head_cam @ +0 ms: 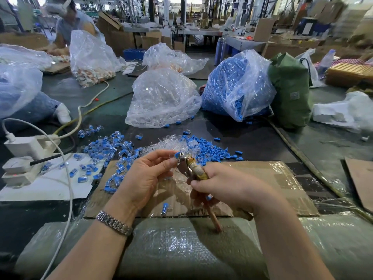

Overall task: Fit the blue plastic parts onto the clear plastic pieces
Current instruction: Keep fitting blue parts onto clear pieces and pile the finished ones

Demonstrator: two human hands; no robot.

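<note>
A small blue plastic part (177,154) is pinched at the fingertips of the left hand (148,174), right against the metal nose of tape-wrapped pliers (190,167) gripped in the right hand (222,188). Whether a clear piece is pinched too can't be told. Loose blue parts (214,151) and clear plastic pieces (171,144) are heaped just behind, on the taped cardboard sheet (262,178).
</note>
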